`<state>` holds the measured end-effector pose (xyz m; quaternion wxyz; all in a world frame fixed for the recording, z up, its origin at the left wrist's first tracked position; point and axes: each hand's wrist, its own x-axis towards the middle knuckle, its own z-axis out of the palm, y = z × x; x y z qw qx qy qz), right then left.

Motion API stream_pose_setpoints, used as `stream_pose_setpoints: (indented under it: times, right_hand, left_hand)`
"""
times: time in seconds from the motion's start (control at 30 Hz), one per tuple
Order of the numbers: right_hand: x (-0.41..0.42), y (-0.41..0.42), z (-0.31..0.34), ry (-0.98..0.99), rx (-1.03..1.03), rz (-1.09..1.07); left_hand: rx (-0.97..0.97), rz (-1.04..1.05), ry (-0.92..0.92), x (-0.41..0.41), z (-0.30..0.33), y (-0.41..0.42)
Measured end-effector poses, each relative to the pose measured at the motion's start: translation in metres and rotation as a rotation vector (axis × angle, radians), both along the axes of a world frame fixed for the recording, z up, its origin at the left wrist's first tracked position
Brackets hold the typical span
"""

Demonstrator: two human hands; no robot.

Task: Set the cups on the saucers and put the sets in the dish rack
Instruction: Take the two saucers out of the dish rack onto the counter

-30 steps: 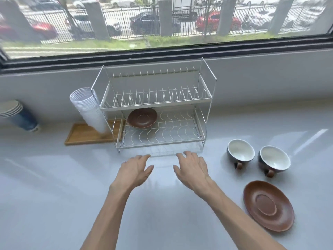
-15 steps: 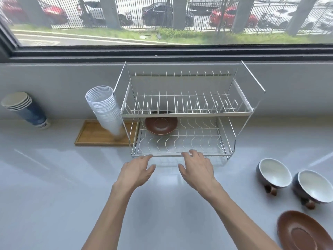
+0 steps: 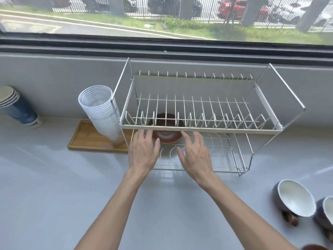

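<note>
Inside the wire dish rack (image 3: 212, 129), both hands (image 3: 144, 154) (image 3: 195, 156) open, fingertips perhaps touching a glossy brown saucer (image 3: 166, 137).

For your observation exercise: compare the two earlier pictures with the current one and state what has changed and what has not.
Both hands moved forward from the counter in front of the rack into its lower shelf: left hand and right hand now flank the saucer, fingers open, gripping nothing. The saucer, cups and rack stayed put.

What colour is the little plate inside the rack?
Brown: the saucer on the rack's lower shelf, seen in the head view.
</note>
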<state>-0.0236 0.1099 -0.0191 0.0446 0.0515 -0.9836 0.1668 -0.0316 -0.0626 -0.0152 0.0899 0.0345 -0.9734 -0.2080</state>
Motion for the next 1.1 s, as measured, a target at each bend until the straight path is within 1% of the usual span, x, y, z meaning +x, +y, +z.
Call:
stream_pose_setpoints:
  times: [0.07,0.13,0.23,0.33,0.43,0.57,0.67,0.73,0.87,0.93,1.03,1.1]
  right_hand:
    - [-0.014,-0.002,-0.003,-0.017,-0.004,-0.011]
    - [-0.028,-0.004,-0.008,-0.052,-0.022,-0.006]
    - [-0.05,-0.007,-0.013,-0.102,-0.097,-0.015]
    - [-0.066,-0.01,-0.015,-0.164,-0.134,-0.051]
    - [-0.075,-0.011,-0.013,-0.233,-0.166,-0.043]
    - [-0.086,-0.013,-0.008,-0.358,-0.341,-0.063]
    - [-0.09,-0.012,-0.001,-0.474,-0.505,-0.191]
    - [-0.093,-0.011,-0.005,-0.503,-0.551,-0.227]
    - [-0.085,-0.008,-0.005,-0.524,-0.601,-0.234]
    - [-0.076,-0.004,-0.002,-0.503,-0.627,-0.249]
    - [-0.063,0.002,0.001,-0.46,-0.636,-0.24]
    - [-0.054,0.007,0.002,-0.488,-0.62,-0.263]
  left_hand:
    - [-0.007,0.016,-0.032,-0.013,-0.005,0.001]
    - [0.038,0.013,-0.074,-0.025,-0.01,0.0]
    - [0.148,0.039,-0.118,-0.041,-0.012,0.002]
    - [0.287,0.114,-0.214,-0.055,-0.011,0.006]
    - [0.428,0.187,-0.308,-0.066,-0.01,0.011]
    - [0.614,0.163,-0.344,-0.074,-0.013,0.01]
    - [0.744,0.182,-0.351,-0.075,-0.014,0.009]
    - [0.795,0.193,-0.363,-0.073,-0.011,0.011]
    - [0.809,0.213,-0.383,-0.066,-0.009,0.018]
    - [0.817,0.214,-0.373,-0.062,-0.008,0.02]
    - [0.829,0.199,-0.372,-0.052,-0.002,0.024]
    - [0.807,0.198,-0.369,-0.046,0.0,0.027]
